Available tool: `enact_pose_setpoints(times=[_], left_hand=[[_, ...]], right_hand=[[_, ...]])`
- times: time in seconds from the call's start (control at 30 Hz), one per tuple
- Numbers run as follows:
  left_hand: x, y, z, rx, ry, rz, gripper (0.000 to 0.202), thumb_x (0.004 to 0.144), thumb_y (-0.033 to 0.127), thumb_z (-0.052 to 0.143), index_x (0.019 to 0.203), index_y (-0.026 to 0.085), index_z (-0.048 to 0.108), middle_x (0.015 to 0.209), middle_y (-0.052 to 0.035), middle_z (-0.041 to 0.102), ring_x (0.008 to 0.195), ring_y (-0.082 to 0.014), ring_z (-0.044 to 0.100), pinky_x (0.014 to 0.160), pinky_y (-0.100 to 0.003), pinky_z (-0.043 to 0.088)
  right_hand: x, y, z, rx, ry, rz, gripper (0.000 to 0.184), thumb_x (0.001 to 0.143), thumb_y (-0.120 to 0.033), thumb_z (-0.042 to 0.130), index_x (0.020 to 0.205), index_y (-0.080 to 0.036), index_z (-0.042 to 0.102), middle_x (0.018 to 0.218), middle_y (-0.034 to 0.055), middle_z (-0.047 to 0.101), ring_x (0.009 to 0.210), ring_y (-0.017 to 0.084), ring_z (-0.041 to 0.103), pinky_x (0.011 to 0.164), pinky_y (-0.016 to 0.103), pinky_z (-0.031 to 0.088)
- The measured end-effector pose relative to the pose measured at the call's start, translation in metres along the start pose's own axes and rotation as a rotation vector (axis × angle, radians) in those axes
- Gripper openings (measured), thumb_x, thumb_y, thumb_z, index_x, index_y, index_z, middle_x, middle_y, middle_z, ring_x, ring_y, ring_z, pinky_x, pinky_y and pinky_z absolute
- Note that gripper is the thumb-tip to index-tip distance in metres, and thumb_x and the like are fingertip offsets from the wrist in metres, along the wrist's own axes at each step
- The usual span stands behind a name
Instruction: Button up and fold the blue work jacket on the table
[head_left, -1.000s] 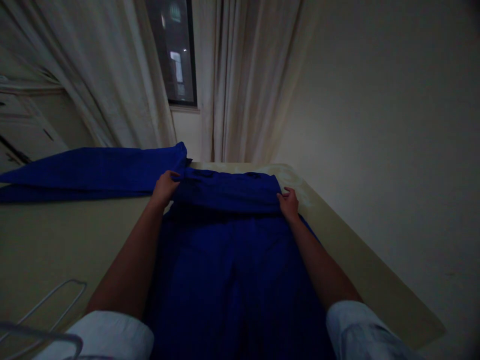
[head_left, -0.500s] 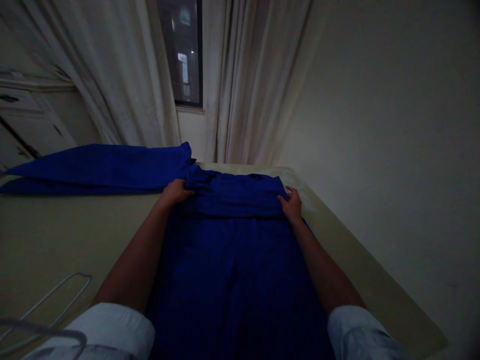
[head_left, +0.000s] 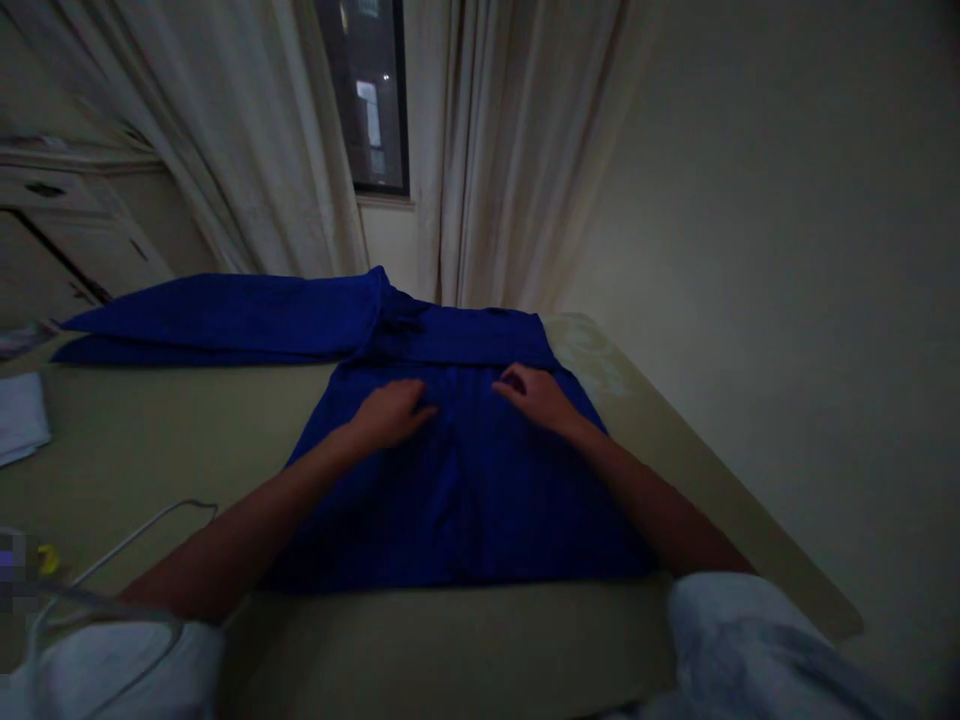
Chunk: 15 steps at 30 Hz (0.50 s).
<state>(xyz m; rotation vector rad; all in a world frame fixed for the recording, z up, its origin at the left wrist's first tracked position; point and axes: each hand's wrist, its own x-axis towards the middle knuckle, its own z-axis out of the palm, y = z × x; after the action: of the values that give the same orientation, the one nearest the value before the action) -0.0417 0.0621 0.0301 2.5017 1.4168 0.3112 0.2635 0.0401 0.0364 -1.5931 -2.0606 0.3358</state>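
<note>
A blue garment [head_left: 480,500] lies spread out, its near hem straight across the bed. A folded band of its cloth [head_left: 472,335] crosses the far end. From the far left corner a long blue sleeve-like piece [head_left: 247,315] stretches to the left. My left hand [head_left: 396,410] is over the left half of the garment, just nearer than the band, thumb apart from loosely bent fingers. On the right half, close to the band's near edge, my right hand [head_left: 536,395] has bent fingers with a gap to the thumb. I see no cloth gripped in either hand.
All this lies on a pale greenish bed [head_left: 570,650]. A wire clothes hanger [head_left: 142,525] is by my left forearm, and a folded white cloth [head_left: 21,415] lies at the left edge. Curtains [head_left: 510,180] hang behind; a wall [head_left: 765,300] borders the right.
Both hands have let go of the folded band's ends and moved inward and nearer to me. The near hem and the white cloth have come into view.
</note>
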Motion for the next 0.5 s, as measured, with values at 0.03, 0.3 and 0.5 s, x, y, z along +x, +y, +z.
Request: enact_pose_setpoints(times=[0.03,0.3,0.5], left_hand=[[-0.024,0.013,0.013,0.005,-0.055,0.103,0.03,0.094,0.046,0.061,0.11,0.022,0.071,0.112,-0.0174,0.072,0.109,-0.0363,0.068,0.1,-0.048,0.051],[-0.162,0.049,0.086,-0.008,0.027,0.382,0.072,0.098,0.04,0.052,0.165,0.021,0.035,0.17,-0.0153,0.034,0.157,-0.033,0.034,0.13,-0.057,0.025],[-0.193,0.077,0.087,-0.093,-0.005,0.371,0.098,0.098,0.046,0.057,0.171,0.031,-0.006,0.173,-0.0122,0.024,0.157,-0.0341,0.034,0.121,-0.061,0.043]], right_hand=[[-0.025,-0.02,0.006,-0.015,-0.127,-0.043,0.05,0.097,-0.068,0.059,0.11,-0.022,0.072,0.093,0.007,0.074,0.083,0.023,0.069,0.082,0.036,0.053],[-0.164,-0.078,0.042,-0.033,-0.49,-0.369,0.097,0.093,-0.077,0.059,0.168,-0.023,0.029,0.17,0.0194,0.033,0.156,0.035,0.033,0.125,0.052,0.031],[-0.206,-0.074,0.027,-0.048,-0.54,-0.388,0.104,0.09,-0.075,0.065,0.171,-0.031,0.018,0.174,0.0143,0.026,0.157,0.036,0.033,0.126,0.054,0.031]])
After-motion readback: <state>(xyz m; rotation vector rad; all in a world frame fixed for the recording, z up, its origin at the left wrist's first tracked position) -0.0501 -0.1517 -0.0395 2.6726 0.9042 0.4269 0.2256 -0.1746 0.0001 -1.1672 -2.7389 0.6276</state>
